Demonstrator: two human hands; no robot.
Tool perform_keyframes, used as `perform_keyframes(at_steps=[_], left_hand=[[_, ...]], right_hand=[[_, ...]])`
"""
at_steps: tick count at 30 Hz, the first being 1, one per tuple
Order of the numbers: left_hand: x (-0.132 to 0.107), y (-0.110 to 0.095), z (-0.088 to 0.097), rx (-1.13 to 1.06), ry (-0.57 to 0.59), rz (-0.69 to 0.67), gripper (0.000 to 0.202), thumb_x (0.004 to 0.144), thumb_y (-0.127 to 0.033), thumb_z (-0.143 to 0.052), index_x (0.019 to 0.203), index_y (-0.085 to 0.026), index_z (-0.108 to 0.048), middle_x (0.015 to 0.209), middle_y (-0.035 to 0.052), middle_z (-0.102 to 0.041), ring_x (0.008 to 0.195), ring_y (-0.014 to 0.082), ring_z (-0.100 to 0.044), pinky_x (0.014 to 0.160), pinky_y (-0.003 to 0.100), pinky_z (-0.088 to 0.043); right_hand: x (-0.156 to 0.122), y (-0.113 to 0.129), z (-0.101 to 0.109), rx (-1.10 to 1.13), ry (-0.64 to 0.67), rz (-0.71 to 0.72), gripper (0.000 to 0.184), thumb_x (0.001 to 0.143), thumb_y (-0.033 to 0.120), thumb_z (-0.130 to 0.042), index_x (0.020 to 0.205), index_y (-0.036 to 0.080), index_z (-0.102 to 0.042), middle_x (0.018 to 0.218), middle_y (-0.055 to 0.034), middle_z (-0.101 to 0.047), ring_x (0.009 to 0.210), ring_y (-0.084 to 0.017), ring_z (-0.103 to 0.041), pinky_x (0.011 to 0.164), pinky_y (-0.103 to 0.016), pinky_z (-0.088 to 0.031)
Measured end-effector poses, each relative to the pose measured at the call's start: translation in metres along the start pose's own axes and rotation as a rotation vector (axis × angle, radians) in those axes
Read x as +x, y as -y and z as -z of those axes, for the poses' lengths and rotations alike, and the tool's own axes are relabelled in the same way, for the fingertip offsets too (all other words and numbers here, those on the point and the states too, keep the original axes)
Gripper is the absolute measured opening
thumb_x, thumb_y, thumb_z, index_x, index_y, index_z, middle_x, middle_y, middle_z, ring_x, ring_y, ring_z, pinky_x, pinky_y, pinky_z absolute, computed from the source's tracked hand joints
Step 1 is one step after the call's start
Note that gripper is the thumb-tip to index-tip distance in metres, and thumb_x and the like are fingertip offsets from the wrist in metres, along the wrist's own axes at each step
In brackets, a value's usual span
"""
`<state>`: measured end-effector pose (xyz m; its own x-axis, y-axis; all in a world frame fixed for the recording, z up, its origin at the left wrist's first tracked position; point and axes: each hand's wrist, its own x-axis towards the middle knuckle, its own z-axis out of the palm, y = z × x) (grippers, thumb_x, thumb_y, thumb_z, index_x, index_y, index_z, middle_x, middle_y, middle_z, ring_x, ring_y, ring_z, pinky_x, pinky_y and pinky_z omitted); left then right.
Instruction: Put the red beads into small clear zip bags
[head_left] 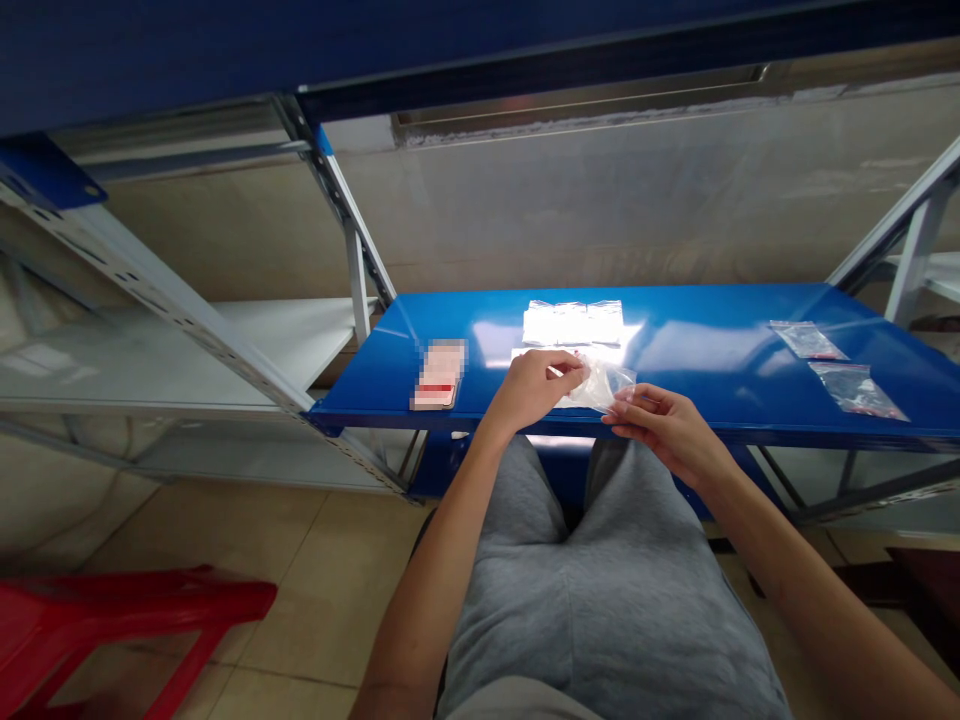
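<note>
The left hand (534, 390) is closed on one side of a clear plastic bag (600, 388), and the right hand (664, 430) pinches the other corner of it; both hands are gripping the same bag, and neither has let go; the bag is held just over the front part of a blue metal shelf (712, 340); I cannot tell if it touches the shelf; a flat white sheet (532, 356) lies under the left hand, with a bit of red showing just past the fingers; behind it, at the back of the shelf, is a row of white packets (574, 322), and it looks like three; on the right side, two small clear bags (829, 365) lie flat, with red marks in them; so two bags lie at the right, one is in the hands, and the white packets sit in their row; on the left side of the shelf lies a small pink, white and red pack (439, 375), too blurred to read; grey shorts (600, 600) fill the space under the arms; a white metal rack (172, 280) stands to the left, and a red plastic stool (127, 620) sits on the tile floor (300, 590).
</note>
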<state>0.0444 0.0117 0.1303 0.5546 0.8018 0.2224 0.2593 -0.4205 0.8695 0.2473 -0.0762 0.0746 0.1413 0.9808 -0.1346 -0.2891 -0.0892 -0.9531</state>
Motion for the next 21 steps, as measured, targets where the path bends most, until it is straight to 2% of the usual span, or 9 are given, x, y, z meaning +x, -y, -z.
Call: perform_keyframes(at_steps=[4, 7, 8, 10, 12, 15, 18, 21], left_hand=[[-0.001, -0.006, 0.008, 0.023, -0.115, 0.012, 0.023, 0.09, -0.036, -0.063, 0.095, -0.018, -0.076, 0.09, 0.0036, -0.076, 0.075, 0.015, -0.068, 0.061, 0.022, -0.05], [0.004, -0.011, 0.015, 0.154, -0.25, -0.014, 0.017, 0.091, -0.026, -0.061, 0.096, -0.018, -0.075, 0.095, 0.0036, -0.076, 0.08, 0.0151, -0.069, 0.068, 0.023, -0.053], [0.007, -0.012, 0.017, 0.197, -0.262, -0.035, 0.018, 0.091, -0.023, -0.059, 0.099, -0.018, -0.075, 0.097, 0.0034, -0.076, 0.081, 0.0147, -0.069, 0.071, 0.024, -0.054], [0.014, -0.008, 0.019, 0.252, -0.199, -0.089, 0.021, 0.092, -0.021, -0.059, 0.107, -0.019, -0.074, 0.102, 0.0034, -0.075, 0.082, 0.0141, -0.069, 0.075, 0.025, -0.055], [0.021, 0.0, 0.017, 0.292, -0.071, -0.139, 0.028, 0.091, -0.023, -0.063, 0.117, -0.019, -0.071, 0.11, 0.004, -0.074, 0.085, 0.0147, -0.07, 0.08, 0.027, -0.056], [0.029, 0.016, 0.008, 0.422, 0.073, -0.2, 0.049, 0.085, -0.027, -0.075, 0.132, -0.019, -0.064, 0.125, 0.008, -0.069, 0.104, 0.0208, -0.068, 0.094, 0.033, -0.054], [0.031, 0.031, -0.004, 0.6, 0.126, -0.244, 0.071, 0.077, -0.031, -0.084, 0.14, -0.015, -0.057, 0.137, 0.0128, -0.063, 0.125, 0.0292, -0.059, 0.107, 0.04, -0.048], [0.029, 0.042, -0.012, 0.721, 0.124, -0.228, 0.078, 0.076, -0.035, -0.085, 0.144, -0.013, -0.053, 0.141, 0.0146, -0.06, 0.13, 0.0324, -0.054, 0.111, 0.043, -0.044]], right_hand=[[0.002, -0.003, 0.001, 0.062, -0.032, 0.029, 0.039, 0.057, 0.036, -0.098, 0.081, 0.019, -0.073, 0.079, -0.0016, -0.074, 0.077, -0.016, -0.074, 0.077, -0.026, -0.063], [0.009, -0.007, 0.006, 0.079, -0.043, 0.029, 0.039, 0.054, 0.035, -0.099, 0.078, 0.019, -0.073, 0.079, -0.0011, -0.074, 0.075, -0.015, -0.073, 0.078, -0.025, -0.064], [0.012, -0.008, 0.009, 0.069, -0.041, 0.024, 0.04, 0.054, 0.036, -0.1, 0.077, 0.019, -0.073, 0.079, -0.0011, -0.074, 0.075, -0.015, -0.074, 0.078, -0.025, -0.064], [0.019, -0.008, 0.014, 0.022, -0.033, 0.011, 0.041, 0.052, 0.036, -0.1, 0.077, 0.018, -0.073, 0.079, -0.0015, -0.074, 0.075, -0.016, -0.074, 0.078, -0.025, -0.064], [0.026, -0.007, 0.019, -0.043, -0.043, 0.007, 0.042, 0.051, 0.038, -0.1, 0.077, 0.018, -0.073, 0.078, -0.0022, -0.074, 0.075, -0.017, -0.074, 0.077, -0.026, -0.064], [0.036, 0.0, 0.021, -0.142, -0.075, 0.0, 0.044, 0.048, 0.039, -0.1, 0.075, 0.017, -0.073, 0.075, -0.0031, -0.074, 0.071, -0.018, -0.074, 0.076, -0.028, -0.065], [0.044, 0.014, 0.02, -0.256, -0.046, -0.026, 0.042, 0.049, 0.036, -0.1, 0.073, 0.017, -0.072, 0.072, -0.0049, -0.074, 0.068, -0.019, -0.074, 0.073, -0.03, -0.066], [0.052, 0.03, 0.015, -0.387, -0.01, -0.052, 0.036, 0.053, 0.03, -0.098, 0.071, 0.016, -0.071, 0.068, -0.0062, -0.074, 0.065, -0.02, -0.074, 0.066, -0.027, -0.065]])
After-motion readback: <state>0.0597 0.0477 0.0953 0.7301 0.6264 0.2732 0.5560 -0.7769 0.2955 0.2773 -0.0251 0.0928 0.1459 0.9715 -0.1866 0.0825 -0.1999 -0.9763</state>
